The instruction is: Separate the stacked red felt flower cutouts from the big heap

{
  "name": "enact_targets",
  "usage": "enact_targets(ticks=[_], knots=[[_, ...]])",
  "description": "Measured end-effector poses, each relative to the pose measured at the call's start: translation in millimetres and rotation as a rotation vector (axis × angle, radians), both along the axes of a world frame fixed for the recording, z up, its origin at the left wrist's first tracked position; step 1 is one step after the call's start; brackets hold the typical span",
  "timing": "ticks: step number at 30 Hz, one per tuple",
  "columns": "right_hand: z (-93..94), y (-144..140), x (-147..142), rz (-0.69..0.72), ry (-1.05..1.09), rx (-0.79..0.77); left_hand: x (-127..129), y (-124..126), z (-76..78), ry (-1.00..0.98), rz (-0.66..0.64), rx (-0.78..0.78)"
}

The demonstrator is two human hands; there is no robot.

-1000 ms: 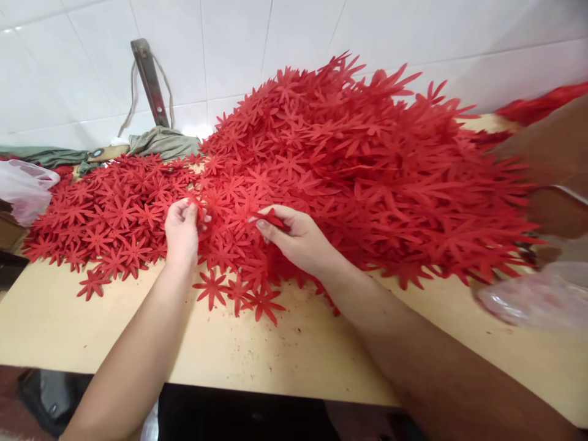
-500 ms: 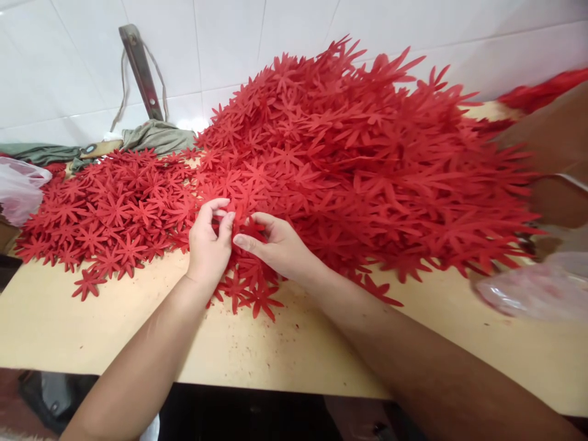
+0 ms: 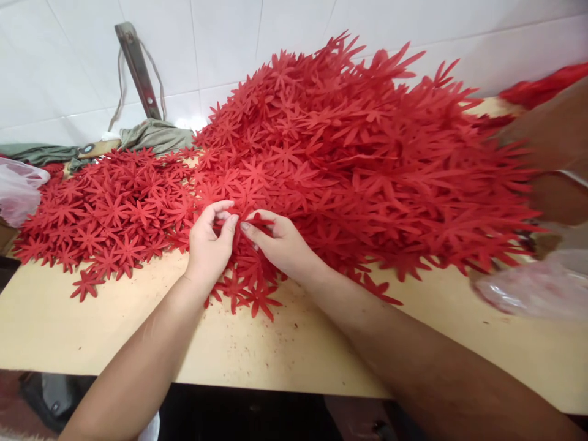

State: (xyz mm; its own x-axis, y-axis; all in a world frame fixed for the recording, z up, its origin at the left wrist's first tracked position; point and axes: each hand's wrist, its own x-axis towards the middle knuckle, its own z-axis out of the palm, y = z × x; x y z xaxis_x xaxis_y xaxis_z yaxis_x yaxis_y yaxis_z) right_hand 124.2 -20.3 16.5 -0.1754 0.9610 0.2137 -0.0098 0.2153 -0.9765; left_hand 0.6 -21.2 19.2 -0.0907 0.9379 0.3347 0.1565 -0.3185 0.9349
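My left hand (image 3: 209,239) is closed in a pinch, thumb against index finger, on a red flower-shaped cutout. Close beside it, my right hand (image 3: 287,245) pinches a red flower-shaped cutout (image 3: 263,219) with thumb and fingertips. Whether both hands grip one piece or separate ones is hard to make out among the same red. Below the hands lies a small cluster of loose red cutouts (image 3: 260,297). A tall heap of red cutouts (image 3: 340,122) rises behind and to the right, and a lower heap (image 3: 114,211) spreads to the left.
The pale tabletop (image 3: 257,361) has its edge toward me, with dark specks on it. A clear plastic bag (image 3: 533,285) and brown cardboard (image 3: 551,147) are at the right. At the left are a white plastic bag (image 3: 21,190), grey-green cloth (image 3: 156,138) and a metal bracket (image 3: 138,70).
My right thumb has risen slightly and closed toward its fingers, and a petal now stands out between them. My left hand keeps its pinch almost in place. The heaps look the same.
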Motion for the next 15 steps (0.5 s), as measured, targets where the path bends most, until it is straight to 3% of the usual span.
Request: enact_targets(ticks=[9, 15], knots=[[-0.1, -0.1, 0.1, -0.007, -0.033, 0.005, -1.8, 3.2, 10.5, -0.397, 0.066, -0.139], [2.4, 1.2, 2.8, -0.070, -0.018, 0.000, 0.9, 0.4, 12.3, -0.437, -0.095, -0.266]])
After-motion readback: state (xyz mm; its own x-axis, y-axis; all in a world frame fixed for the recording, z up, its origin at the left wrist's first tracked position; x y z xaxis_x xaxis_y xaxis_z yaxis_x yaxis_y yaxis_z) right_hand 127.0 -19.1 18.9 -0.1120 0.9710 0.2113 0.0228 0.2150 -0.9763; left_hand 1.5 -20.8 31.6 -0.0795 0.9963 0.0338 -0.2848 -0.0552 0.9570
